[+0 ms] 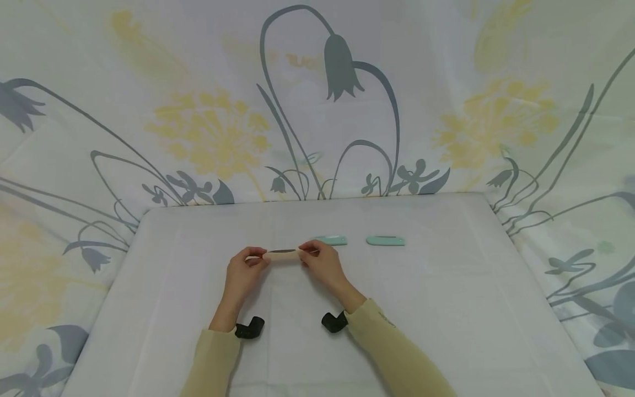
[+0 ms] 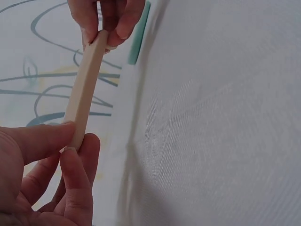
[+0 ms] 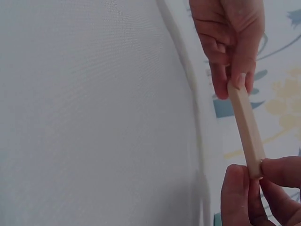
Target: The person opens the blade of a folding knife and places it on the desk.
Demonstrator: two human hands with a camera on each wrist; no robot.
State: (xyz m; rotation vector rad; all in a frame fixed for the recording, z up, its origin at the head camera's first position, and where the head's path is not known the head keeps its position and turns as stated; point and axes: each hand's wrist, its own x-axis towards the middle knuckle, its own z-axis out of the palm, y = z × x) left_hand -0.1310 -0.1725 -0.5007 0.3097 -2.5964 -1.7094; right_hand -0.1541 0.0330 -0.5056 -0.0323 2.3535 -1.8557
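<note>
Two sleeves in pale yellow-beige reach over a desk (image 1: pixel 446 309) covered in plain white cloth, a black wrist mount (image 1: pixel 249 327) under the left forearm and another (image 1: pixel 334 322) under the right. Above the cloth, the left hand (image 1: pixel 241 274) and the right hand (image 1: pixel 322 264) hold a slim cream-coloured bar (image 1: pixel 281 255) level between them, each pinching one end. The left wrist view shows the left thumb and fingers (image 2: pixel 77 181) closed narrowly round the near end of the bar (image 2: pixel 84 89), which is flat-sided and straight-edged with a matte surface; the right wrist view shows the right fingertips (image 3: pixel 240 193) clamped on the opposite end. A dark strip runs along the bar's top face in the head view. Just behind the right hand lies a mint-green oblong piece (image 1: pixel 333 240) flat on the cloth, with a second mint-green piece (image 1: pixel 385 241) beside it to the right, apart from the first. A floral sheet (image 1: pixel 213 132) printed with grey bellflowers and yellow blooms hangs behind the desk.
</note>
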